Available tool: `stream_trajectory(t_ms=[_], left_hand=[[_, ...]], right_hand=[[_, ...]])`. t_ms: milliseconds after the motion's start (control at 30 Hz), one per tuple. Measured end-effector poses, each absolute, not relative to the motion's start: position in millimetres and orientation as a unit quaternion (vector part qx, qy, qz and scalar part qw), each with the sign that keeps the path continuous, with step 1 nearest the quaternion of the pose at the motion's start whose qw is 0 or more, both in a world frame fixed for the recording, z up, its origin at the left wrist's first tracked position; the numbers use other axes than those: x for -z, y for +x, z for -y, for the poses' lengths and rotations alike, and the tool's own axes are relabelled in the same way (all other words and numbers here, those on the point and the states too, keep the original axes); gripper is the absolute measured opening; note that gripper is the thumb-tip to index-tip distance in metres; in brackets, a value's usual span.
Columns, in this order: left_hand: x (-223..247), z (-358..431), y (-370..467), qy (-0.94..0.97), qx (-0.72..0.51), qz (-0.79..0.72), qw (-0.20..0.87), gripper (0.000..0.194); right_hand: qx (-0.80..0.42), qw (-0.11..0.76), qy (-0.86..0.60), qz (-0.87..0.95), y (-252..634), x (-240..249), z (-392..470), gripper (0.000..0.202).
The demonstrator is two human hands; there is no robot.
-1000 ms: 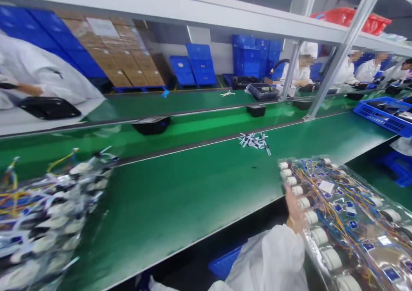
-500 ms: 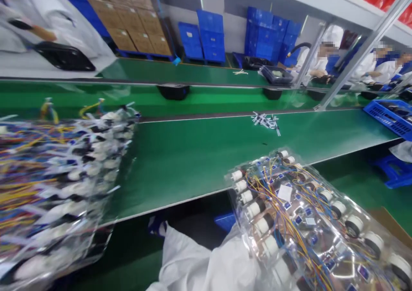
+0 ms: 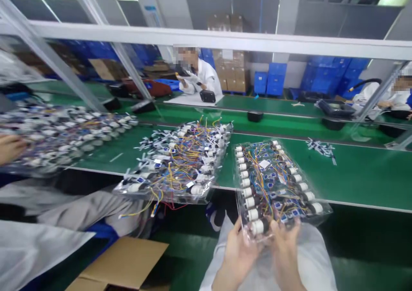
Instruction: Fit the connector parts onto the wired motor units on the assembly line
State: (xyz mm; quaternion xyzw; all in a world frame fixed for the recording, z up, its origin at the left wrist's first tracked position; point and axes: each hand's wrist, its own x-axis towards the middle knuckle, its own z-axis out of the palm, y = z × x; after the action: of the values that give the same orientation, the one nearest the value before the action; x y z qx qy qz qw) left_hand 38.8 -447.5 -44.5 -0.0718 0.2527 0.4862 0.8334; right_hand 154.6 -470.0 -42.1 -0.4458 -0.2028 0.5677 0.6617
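Observation:
A clear plastic tray [image 3: 240, 201] stretches from my lap onto the front edge of the green bench. White-and-black cylindrical parts [image 3: 249, 202] line its two long sides, with small blue-screened boards and coloured wires between them. My left hand [image 3: 240, 252] is closed on the tray's near left corner. At the near edge, my right hand [image 3: 286, 244] grips the tray, its thumb and fingertips beside the nearest parts and boards. Blur hides exactly what those fingertips touch. To the left lies a second loaded tray [image 3: 180, 196], with wires hanging over its front.
The green bench [image 3: 363, 175] carries a pile of small white-and-dark strips [image 3: 320, 149]. More loaded trays [image 3: 74, 140] lie far left, near another person's hand [image 3: 11, 149]. An opened cardboard box [image 3: 125, 261] is on the lower left. Across the bench sits a worker in white [image 3: 206, 76].
The view has swung left and pulled back, bringing the whole right tray and more of the left trays into sight. Both my hands now show at the right tray's near edge.

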Motion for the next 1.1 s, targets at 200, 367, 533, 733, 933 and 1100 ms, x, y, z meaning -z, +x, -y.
stream_trajectory(t_ms=[200,367,533,733,933,1100], left_hand=[[37.7,442.0,4.3,-0.057,-0.563,-0.338,0.752,0.043],[39.1,422.1,-12.4,-0.026,-0.6,-0.382,0.702,0.042],[50.8,406.9,-26.9,-0.005,-0.615,-0.407,0.675,0.041],[67.6,390.8,-20.4,-0.03,-0.641,-0.422,0.64,0.032],[75.9,388.5,-11.6,-0.037,-0.663,-0.433,0.609,0.026],[74.7,406.1,-7.6,-0.044,-0.651,-0.476,0.59,0.004]], right_hand=[[-0.626,0.59,-0.451,0.239,141.1,80.9,453.2,0.106],[-0.664,0.448,-0.464,0.379,199.2,94.9,472.8,0.066],[-0.573,0.46,-0.499,0.46,274.8,39.3,439.0,0.048],[-0.284,0.558,-0.599,0.499,347.9,-6.7,331.1,0.05],[-0.231,0.473,-0.533,0.662,306.0,-6.9,242.4,0.024],[-0.177,0.38,-0.494,0.762,253.3,-15.5,144.3,0.021]])
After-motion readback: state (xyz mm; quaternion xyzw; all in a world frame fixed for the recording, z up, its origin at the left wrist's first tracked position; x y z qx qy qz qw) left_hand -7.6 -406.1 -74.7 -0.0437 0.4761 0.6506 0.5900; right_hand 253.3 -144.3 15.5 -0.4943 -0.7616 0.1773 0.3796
